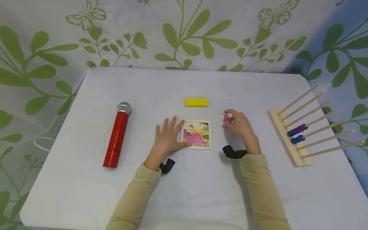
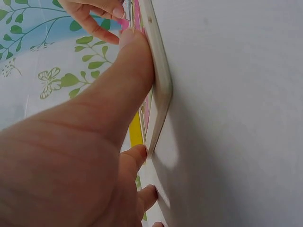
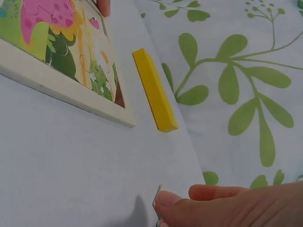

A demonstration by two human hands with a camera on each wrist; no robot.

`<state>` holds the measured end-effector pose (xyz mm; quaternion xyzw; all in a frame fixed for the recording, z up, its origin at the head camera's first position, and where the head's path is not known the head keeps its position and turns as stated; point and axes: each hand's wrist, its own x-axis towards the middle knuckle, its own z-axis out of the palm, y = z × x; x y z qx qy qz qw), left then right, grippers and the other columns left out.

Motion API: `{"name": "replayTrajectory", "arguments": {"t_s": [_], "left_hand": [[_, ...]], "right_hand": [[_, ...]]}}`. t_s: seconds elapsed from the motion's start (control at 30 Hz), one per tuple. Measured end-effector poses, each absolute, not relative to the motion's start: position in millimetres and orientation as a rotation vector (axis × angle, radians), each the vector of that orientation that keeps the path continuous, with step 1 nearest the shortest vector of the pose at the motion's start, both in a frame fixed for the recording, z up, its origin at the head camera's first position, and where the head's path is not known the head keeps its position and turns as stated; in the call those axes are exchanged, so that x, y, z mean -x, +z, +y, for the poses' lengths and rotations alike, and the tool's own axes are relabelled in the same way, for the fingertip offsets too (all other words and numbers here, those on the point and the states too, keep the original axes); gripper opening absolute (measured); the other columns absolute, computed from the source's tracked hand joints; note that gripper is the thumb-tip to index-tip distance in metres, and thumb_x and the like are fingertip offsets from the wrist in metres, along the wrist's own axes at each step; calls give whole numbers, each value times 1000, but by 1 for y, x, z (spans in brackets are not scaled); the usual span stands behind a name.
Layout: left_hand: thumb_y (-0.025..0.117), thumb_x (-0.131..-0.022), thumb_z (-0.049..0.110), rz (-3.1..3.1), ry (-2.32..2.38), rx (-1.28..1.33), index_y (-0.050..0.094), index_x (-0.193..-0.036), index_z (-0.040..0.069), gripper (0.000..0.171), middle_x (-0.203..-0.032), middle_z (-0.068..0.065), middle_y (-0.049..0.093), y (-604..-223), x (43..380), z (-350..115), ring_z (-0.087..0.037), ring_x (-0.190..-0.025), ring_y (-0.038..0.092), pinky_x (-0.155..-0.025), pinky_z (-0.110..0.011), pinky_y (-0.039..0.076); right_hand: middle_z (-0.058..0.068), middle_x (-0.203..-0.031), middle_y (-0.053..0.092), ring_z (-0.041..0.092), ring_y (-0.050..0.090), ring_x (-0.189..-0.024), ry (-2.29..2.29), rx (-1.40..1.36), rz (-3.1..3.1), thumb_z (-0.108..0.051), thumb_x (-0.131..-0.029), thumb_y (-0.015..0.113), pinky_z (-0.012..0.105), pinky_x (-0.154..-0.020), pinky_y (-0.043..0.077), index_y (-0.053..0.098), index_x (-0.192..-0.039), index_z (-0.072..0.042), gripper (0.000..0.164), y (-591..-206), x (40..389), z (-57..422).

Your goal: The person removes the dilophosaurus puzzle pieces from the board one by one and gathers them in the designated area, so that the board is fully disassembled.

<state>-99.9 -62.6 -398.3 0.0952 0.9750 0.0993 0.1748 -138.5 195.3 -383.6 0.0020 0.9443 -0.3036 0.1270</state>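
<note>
A framed jigsaw puzzle [image 1: 196,137] with a pink dinosaur picture lies flat on the white table. My left hand [image 1: 168,137] is spread at its left side, thumb over the lower edge and index fingertip at the upper left corner. The left wrist view shows that thumb against the wooden frame [image 2: 163,82]. To the right of the puzzle, my right hand [image 1: 239,125] pinches a small pink and white puzzle piece [image 1: 226,118] between thumb and fingers. From the right wrist, only the piece's thin edge [image 3: 155,203] shows by the thumb.
Behind the puzzle lies a yellow block [image 1: 196,102]. A red microphone [image 1: 117,137] with a silver head is at the left. On the right stands a wooden peg rack [image 1: 287,137] with purple and blue beads on two pegs. A patterned curtain [image 1: 198,35] hangs behind the table.
</note>
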Motion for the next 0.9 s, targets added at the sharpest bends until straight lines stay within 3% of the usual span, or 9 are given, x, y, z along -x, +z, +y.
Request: {"name": "replayTrajectory", "arguments": {"t_s": [0.13,0.43,0.9], "left_hand": [[55,-67,65,2759,299,-275,15,-139,28,91,-145,-2,3,-398,100,-63,-29,-130,-2,-98,-54,2],[53,-67,67,2761,272,-278,14,-139,28,91,-145,-3,3,-398,100,-64,-30,-130,-1,-98,-55,3],[54,-66,67,2769,261,-273,15,-139,28,92,-145,-2,4,-398,100,-63,-29,-130,-1,-98,-55,4]], "right_hand": [[21,-103,44,32,40,-90,-851,-51,2767,-16,-80,61,43,-73,38,45,-124,-10,47,-382,137,187],[11,-90,47,24,42,-80,-956,331,2635,-25,-77,66,32,-63,38,56,-108,-10,36,-392,132,142],[10,-86,44,22,42,-76,-842,324,2720,-21,-74,69,31,-65,39,52,-106,-9,38,-396,128,125]]}}
